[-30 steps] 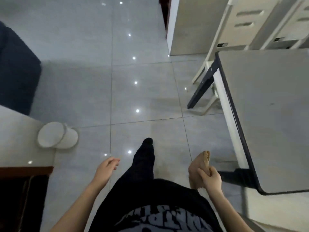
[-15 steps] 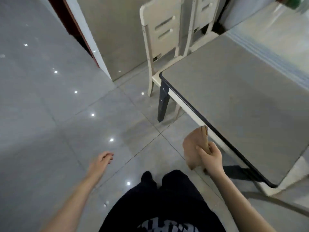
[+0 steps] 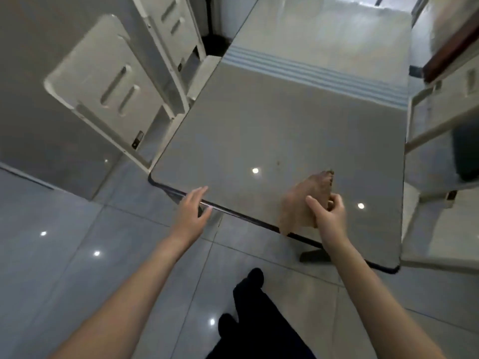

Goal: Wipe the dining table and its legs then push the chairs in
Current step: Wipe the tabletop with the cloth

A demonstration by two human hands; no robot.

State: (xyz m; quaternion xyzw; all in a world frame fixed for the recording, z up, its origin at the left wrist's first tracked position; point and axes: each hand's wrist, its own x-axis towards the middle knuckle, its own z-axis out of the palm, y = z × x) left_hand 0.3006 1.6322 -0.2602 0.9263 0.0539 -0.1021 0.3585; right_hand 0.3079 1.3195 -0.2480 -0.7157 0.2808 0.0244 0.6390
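Note:
The grey dining table (image 3: 272, 125) with a dark rim fills the middle of the head view, its near edge running from left to lower right. My right hand (image 3: 328, 216) grips a crumpled brown cloth (image 3: 303, 203) just above the tabletop near that edge. My left hand (image 3: 193, 211) is open, fingers spread, resting at the table's near edge. A dark table leg (image 3: 315, 255) shows under the edge. Two cream chairs (image 3: 111, 84) stand at the table's left side, and another cream chair (image 3: 440, 120) stands at its right.
Glossy grey floor tiles (image 3: 64, 255) lie to the left and below. My dark-clothed legs (image 3: 248, 320) are just short of the table. A grey wall or cabinet (image 3: 39, 112) stands behind the left chairs. A brown wooden edge (image 3: 456, 47) shows at the upper right.
My view has swung round to face the table. My right hand has carried the cloth up over the tabletop, and my left hand has reached forward to the table's edge.

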